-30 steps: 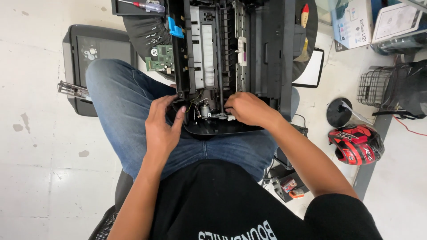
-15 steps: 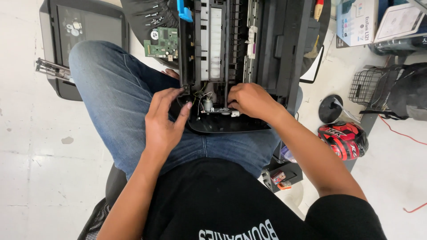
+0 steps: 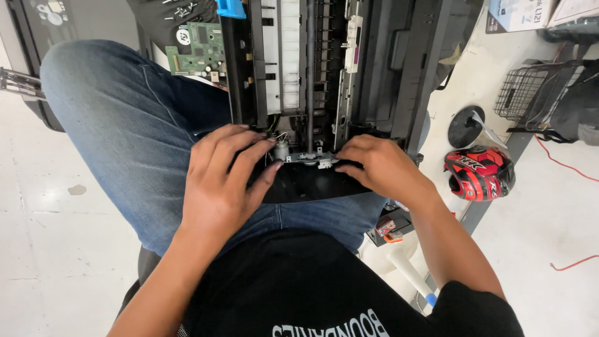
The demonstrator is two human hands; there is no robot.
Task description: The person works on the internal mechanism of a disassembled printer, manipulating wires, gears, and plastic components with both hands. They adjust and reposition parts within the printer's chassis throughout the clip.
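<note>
A black opened printer chassis (image 3: 387, 68) rests on my lap, its inner rollers and white guides exposed. My left hand (image 3: 221, 181) lies flat on the near left corner of the chassis, fingers spread, fingertips beside a small silver motor (image 3: 282, 148). My right hand (image 3: 377, 165) grips the near edge at a metal bracket with white clips (image 3: 312, 159). A green circuit board (image 3: 196, 53) lies beyond my left knee.
A red and black helmet (image 3: 479, 171) lies on the floor at right, by a round black stand base (image 3: 465, 128) and a wire basket (image 3: 530, 93). A black printer cover (image 3: 31, 37) sits at far left. Boxes (image 3: 521, 12) stand on a white surface at top right.
The view has moved closer to the printer. My left hand has shifted from the chassis corner onto its near edge, fingers spread flatter. My right hand stays at the bracket.
</note>
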